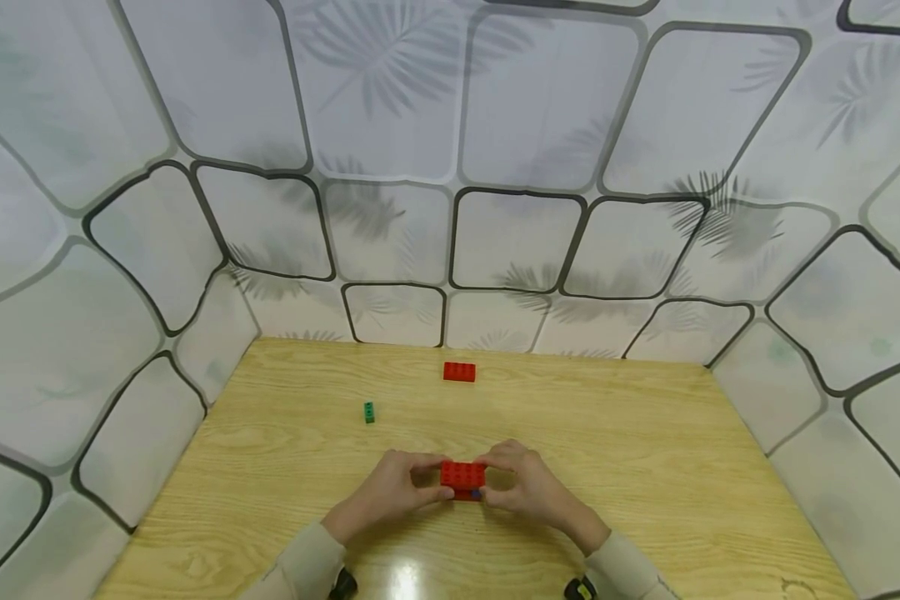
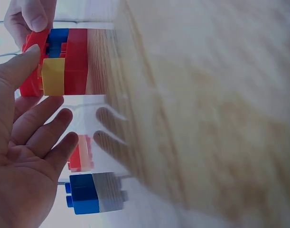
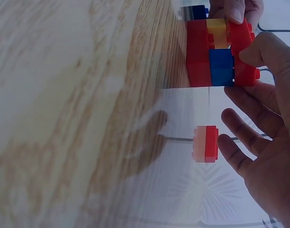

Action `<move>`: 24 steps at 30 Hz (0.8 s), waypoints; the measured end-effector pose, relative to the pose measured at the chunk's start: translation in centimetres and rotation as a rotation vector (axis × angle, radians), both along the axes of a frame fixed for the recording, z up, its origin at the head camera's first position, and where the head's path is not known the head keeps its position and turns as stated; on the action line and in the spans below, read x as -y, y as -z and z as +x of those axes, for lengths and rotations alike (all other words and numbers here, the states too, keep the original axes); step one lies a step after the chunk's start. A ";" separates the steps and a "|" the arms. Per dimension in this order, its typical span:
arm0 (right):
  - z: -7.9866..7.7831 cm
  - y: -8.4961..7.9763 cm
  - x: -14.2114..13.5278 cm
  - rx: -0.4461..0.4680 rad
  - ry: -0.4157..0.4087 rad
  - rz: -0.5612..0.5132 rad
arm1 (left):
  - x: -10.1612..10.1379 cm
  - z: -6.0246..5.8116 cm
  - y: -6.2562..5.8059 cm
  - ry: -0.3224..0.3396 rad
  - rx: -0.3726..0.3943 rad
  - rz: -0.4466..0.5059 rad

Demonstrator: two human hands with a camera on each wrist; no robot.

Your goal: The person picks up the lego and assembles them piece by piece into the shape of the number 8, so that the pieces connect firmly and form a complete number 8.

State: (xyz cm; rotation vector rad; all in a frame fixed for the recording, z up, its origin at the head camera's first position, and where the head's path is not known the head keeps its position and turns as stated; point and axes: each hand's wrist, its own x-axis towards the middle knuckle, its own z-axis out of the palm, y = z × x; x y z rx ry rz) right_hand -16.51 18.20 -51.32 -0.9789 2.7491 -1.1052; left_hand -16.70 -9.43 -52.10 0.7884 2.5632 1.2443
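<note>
Both hands hold a red brick by its two ends, thumbs on the near side. In the left wrist view this upper brick leans slightly over a yellow brick and a blue brick. Those two stand side by side on a red base brick, which rests on the table. My left hand pinches the left end, its lower fingers spread. On the right end is my right hand, thumb and forefinger pinching. Whether the upper brick is fully seated I cannot tell.
Another red brick lies near the table's back edge. To its left is a small brick, green in the head view and blue in the left wrist view. Patterned cloth encloses the wooden table at back and sides.
</note>
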 end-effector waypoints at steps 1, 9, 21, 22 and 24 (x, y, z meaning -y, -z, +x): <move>0.0 0.0 0.0 -0.006 -0.002 0.001 | 0.0 0.0 0.0 -0.004 -0.003 -0.003; 0.0 0.1 0.0 -0.012 -0.009 0.001 | 0.1 0.0 -0.2 -0.016 0.001 -0.024; -0.1 0.1 0.0 -0.003 -0.004 0.008 | 0.1 0.0 -0.2 -0.022 0.025 -0.018; -0.1 0.1 0.0 -0.004 -0.003 0.010 | 0.1 0.0 -0.2 -0.022 0.031 -0.017; -0.1 0.1 0.0 -0.005 -0.003 0.016 | 0.1 0.0 -0.2 -0.021 0.043 -0.015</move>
